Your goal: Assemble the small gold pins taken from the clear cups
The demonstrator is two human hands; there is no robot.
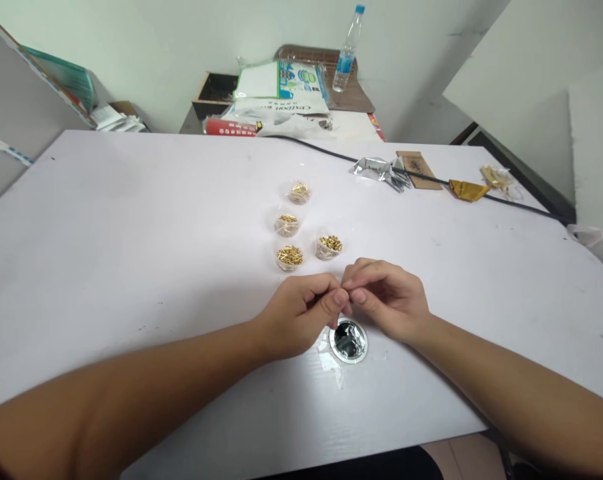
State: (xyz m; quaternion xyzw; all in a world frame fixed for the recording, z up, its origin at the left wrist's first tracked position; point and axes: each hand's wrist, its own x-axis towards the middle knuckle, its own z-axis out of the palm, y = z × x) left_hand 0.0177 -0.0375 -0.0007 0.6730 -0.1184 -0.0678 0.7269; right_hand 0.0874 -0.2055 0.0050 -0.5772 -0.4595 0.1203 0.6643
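Note:
My left hand and my right hand meet fingertip to fingertip over the white table, pinching something too small to make out. Just below them lies a round silver lid-like dish with a dark inside. Beyond my hands stand several small clear cups of gold metal pieces: one, another, a third, and the farthest.
A black cable runs across the far right of the table, past crumpled silver foil, a brown card and gold foil. Behind the table are a water bottle, packages and a dark box.

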